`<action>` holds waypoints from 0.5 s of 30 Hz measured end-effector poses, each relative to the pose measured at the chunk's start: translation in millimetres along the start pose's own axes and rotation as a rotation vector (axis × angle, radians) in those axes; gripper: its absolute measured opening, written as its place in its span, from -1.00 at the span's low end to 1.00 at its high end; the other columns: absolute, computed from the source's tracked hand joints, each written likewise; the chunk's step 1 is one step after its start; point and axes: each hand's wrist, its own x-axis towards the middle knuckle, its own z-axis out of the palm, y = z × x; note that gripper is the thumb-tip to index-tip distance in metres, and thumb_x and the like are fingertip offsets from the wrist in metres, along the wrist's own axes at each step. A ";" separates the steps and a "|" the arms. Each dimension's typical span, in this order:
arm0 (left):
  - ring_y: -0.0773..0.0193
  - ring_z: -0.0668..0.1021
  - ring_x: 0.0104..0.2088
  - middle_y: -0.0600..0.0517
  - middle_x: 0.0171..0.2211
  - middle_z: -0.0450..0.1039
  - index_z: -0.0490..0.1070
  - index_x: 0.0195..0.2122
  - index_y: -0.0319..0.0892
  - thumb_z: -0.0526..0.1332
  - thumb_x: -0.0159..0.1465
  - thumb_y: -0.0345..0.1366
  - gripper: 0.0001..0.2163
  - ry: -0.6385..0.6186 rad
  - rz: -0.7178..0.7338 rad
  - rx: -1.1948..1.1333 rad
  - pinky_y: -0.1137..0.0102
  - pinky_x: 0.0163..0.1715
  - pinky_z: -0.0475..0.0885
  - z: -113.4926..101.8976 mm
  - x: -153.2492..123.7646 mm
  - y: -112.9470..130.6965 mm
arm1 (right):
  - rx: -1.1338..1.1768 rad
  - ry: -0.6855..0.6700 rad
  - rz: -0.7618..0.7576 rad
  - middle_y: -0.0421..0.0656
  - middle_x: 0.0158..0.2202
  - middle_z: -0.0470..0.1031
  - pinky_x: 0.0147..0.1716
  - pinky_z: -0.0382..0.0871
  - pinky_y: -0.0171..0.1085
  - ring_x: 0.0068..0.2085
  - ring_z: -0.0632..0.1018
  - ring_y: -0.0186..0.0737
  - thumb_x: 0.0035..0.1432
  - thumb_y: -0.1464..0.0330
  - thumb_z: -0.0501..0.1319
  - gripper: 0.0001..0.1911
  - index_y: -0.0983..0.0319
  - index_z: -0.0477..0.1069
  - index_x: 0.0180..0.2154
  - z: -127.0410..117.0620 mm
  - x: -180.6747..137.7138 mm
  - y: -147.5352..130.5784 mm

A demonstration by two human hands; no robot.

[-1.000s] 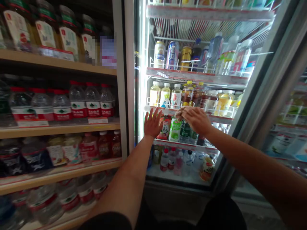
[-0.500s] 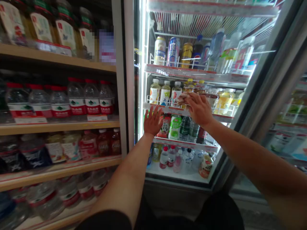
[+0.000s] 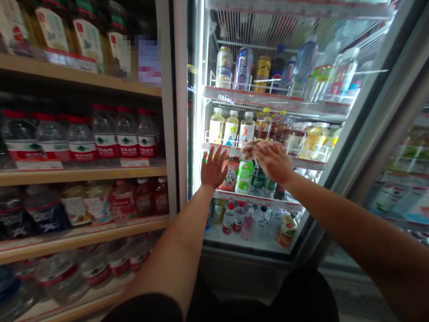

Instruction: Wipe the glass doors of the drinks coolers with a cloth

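My left hand (image 3: 212,169) is open, with its fingers spread flat against the front of a lit drinks cooler (image 3: 254,96), at the level of the third shelf. Just to its right, my right hand (image 3: 273,162) is closed over a pale crumpled cloth (image 3: 250,146), which it presses to the same front. Behind the hands stand a red-labelled bottle (image 3: 231,174), a green-labelled bottle (image 3: 245,176) and dark green bottles (image 3: 258,179). I cannot tell for sure whether the hands touch glass or the shelf rail.
The cooler's shelves hold cans (image 3: 244,68) and juice bottles (image 3: 231,127), and its frame (image 3: 365,103) slants down the right side. Wooden shelves (image 3: 83,174) on the left carry red-capped water bottles (image 3: 105,138) and other drinks.
My right hand with the cloth went up to the second shelf's level, then came back down and slightly left. My left hand stayed flat in place.
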 end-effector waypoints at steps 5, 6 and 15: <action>0.15 -0.07 0.46 -0.02 0.40 0.10 0.12 0.38 -0.07 0.07 0.40 -0.14 -0.47 0.030 0.013 0.006 0.10 0.45 -0.14 0.4 0.3 0.0 | -0.004 -0.012 0.031 -0.06 0.22 0.40 0.13 0.22 0.02 0.17 0.35 0.05 0.35 0.38 0.09 -0.59 0.10 0.37 0.20 -1.6 -11.7 5.4; 0.15 -0.07 0.46 -0.02 0.39 0.11 0.13 0.38 -0.07 0.06 0.40 -0.14 -0.48 0.029 0.011 0.009 0.11 0.45 -0.15 0.4 0.5 -0.2 | -0.019 0.018 0.094 -0.04 0.23 0.38 0.12 0.23 0.03 0.16 0.35 0.06 0.35 0.38 0.09 -0.59 0.13 0.38 0.20 -2.4 -13.3 7.9; 0.11 0.04 0.45 -0.05 0.36 0.20 0.19 0.34 -0.06 0.08 0.39 -0.13 -0.50 0.047 0.011 -0.035 0.08 0.43 -0.09 -4.6 1.6 -2.8 | -0.038 -0.044 -0.019 -0.08 0.16 0.46 0.11 0.26 -0.02 0.14 0.37 0.00 0.36 0.38 0.11 -0.64 0.12 0.43 0.14 -11.9 -56.5 29.3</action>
